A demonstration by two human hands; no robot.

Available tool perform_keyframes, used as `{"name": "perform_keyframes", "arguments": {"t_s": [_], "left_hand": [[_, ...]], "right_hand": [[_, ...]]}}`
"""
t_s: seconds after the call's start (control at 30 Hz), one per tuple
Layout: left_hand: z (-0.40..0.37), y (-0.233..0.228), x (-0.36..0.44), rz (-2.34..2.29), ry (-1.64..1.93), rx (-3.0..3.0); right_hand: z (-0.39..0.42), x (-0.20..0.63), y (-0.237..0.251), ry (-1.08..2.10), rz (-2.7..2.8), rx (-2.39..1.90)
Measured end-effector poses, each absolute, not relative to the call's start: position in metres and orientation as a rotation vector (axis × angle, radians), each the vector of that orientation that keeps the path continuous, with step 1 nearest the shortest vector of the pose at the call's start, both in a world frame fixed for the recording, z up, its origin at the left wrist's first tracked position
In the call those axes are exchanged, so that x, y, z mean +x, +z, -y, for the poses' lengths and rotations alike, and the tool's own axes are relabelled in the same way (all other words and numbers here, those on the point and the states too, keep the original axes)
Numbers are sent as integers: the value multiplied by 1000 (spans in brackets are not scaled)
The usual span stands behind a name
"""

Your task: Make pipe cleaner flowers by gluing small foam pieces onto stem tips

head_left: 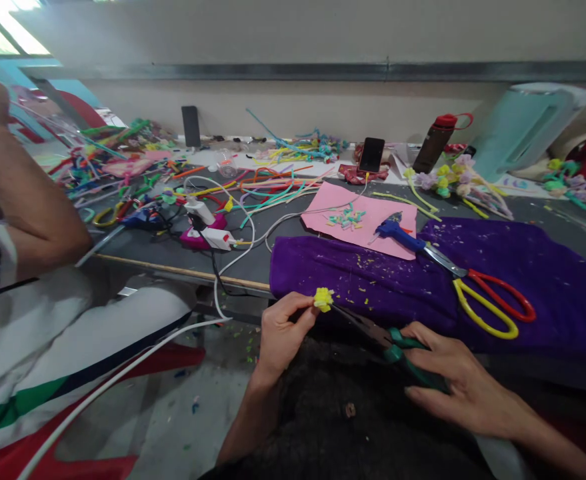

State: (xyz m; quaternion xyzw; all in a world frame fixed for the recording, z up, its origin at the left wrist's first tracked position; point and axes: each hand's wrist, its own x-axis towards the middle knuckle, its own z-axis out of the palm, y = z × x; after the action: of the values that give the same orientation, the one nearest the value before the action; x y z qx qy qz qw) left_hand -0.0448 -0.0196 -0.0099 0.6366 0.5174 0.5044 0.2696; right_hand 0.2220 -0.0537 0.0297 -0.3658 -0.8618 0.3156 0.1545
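Between the thumb and fingertips of my left hand (285,333) is a small yellow fuzzy piece (323,299), which looks like pipe-cleaner craft work. My right hand (460,380) is wrapped round the green handles of a pair of scissors (367,327). Their dark, narrow blades point left, with the tips close by the yellow piece; whether they touch it I cannot tell. Both hands are above my dark lap, in front of a purple cloth (367,270) strewn with yellow clippings. Larger scissors (493,297) with red and yellow handles lie on that cloth.
A blue glue gun (397,232) and small pastel pieces (347,218) lie on a pink sheet (317,200). A white cable (147,357) crosses at left by a power strip (217,238). Another person's arm (37,187) is at far left. A bottle (435,143) stands behind.
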Motion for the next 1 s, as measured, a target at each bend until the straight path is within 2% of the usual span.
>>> {"name": "perform_keyframes", "arguments": {"t_s": [0.27, 0.6, 0.87, 1.0], "left_hand": [[18, -11, -49, -1375, 1331, 1814], [16, -10, -55, -1261, 1266, 1852], [16, -10, -55, -1253, 1278, 1829], [16, -9, -54, -1263, 1280, 1766]], "right_hand": [[53, 232, 33, 1031, 2370, -1065], [40, 237, 53, 1640, 2140, -1035], [34, 241, 54, 1855, 1974, -1119], [32, 238, 51, 1809, 2059, -1039]]}}
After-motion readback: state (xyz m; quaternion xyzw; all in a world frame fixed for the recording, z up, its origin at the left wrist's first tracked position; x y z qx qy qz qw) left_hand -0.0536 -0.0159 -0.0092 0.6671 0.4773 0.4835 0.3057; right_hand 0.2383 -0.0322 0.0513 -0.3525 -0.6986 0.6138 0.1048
